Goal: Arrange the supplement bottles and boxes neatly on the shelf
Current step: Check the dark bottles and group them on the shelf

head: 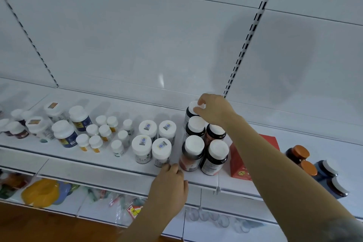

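A: Where is the right hand point(213, 111)?

B: Up at about one o'clock from the middle of the shelf point(110, 165), its fingers curled over the white cap of the rearmost dark bottle point(191, 108), pinching that cap from above.

A: And that bottle stands where?

B: At the back of a cluster of dark white-capped bottles point(204, 143), close to the shelf's rear panel. Four more of them stand in front of it in two rows, touching or nearly so.

A: The left hand point(170, 184)?

B: At six o'clock of that cluster, resting on the front lip of the shelf. Its fingers are loosely bent and reach toward the base of the white jars point(152, 141); I cannot tell whether they touch the nearest one, and it holds nothing.

A: What lies to three o'clock?

B: A red box point(238, 163), partly hidden behind the right forearm, then two orange-capped bottles point(299, 156) and, farther on, two silver-capped jars point(332, 175).

A: And toward nine o'clock?

B: The four white jars with labelled lids, then small white-capped bottles point(100, 133) in loose rows, then larger blue-labelled bottles point(66, 133).
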`<action>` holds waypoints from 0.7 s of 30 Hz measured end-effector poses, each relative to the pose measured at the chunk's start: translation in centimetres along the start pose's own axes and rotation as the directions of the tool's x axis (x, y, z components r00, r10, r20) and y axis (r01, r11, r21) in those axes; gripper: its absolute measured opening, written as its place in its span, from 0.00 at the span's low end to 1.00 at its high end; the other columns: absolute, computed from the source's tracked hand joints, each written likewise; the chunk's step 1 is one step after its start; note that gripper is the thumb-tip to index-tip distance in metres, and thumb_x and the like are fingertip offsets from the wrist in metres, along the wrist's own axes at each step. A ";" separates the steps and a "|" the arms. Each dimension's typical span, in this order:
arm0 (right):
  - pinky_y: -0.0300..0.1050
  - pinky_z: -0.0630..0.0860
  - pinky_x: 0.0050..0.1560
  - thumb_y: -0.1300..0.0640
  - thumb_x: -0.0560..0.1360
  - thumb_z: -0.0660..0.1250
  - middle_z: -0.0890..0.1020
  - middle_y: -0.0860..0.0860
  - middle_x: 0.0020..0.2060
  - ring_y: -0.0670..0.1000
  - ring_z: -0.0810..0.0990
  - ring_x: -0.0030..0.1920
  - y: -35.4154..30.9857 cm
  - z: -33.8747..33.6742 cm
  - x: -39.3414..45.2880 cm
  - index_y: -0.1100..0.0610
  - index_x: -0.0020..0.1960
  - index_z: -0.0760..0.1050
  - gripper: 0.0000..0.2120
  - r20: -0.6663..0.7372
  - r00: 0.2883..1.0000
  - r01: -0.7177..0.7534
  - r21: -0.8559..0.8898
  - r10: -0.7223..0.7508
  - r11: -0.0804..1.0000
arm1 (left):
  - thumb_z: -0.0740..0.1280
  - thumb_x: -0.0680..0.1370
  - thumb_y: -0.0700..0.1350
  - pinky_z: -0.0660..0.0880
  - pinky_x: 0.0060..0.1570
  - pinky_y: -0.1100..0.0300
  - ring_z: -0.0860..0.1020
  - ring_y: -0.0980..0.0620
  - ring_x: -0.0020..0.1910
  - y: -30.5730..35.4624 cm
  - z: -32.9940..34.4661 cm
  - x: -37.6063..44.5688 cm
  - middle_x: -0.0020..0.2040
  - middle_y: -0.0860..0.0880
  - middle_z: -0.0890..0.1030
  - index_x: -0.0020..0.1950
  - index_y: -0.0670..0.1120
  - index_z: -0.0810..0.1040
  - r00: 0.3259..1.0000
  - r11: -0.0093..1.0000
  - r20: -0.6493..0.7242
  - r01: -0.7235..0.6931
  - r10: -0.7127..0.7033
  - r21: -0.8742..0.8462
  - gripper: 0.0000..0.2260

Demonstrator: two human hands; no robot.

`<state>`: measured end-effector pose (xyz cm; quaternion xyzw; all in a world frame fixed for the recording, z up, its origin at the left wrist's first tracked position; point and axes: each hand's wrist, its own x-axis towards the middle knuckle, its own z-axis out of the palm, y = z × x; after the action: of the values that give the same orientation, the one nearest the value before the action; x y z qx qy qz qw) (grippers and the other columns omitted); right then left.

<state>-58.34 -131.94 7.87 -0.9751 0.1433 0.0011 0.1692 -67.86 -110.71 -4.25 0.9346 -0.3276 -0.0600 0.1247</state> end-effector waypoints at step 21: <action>0.47 0.79 0.44 0.48 0.73 0.71 0.82 0.47 0.39 0.51 0.80 0.40 -1.1 -3.7 -3.7 0.53 0.52 0.78 0.11 -0.471 0.877 0.083 0.341 0.094 0.936 | 0.56 0.82 0.54 0.71 0.52 0.61 0.73 0.53 0.57 -0.6 -0.7 -0.8 0.55 0.54 0.76 0.53 0.49 0.78 0.998 0.998 -0.054 0.029 -0.033 -0.063 0.14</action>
<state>-61.80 -131.15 11.96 -0.8982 0.1814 -0.2659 0.2994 -67.96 -109.67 -3.73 0.9366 -0.3074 -0.0463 0.1616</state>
